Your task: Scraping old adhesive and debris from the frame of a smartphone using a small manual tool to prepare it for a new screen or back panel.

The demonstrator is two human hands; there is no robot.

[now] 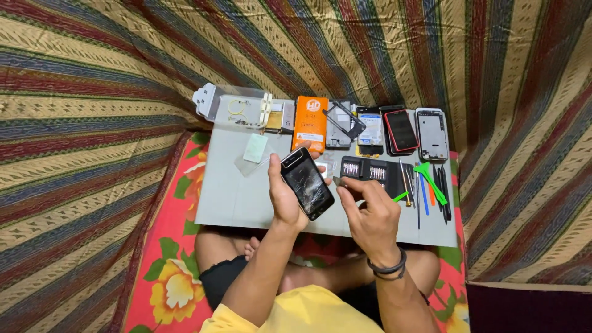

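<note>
Cracked phone [307,182] in left hand [285,197]; bit case [365,170] behind

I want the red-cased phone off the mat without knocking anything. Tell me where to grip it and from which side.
Grip the red-cased phone by its two long red edges, coming straight down from above. It lies flat, screen up, stacked on a darker phone, with a white-labelled part close on its left and a bare phone frame on its right. Gaps look narrow, so pinch near the far short end.
</note>
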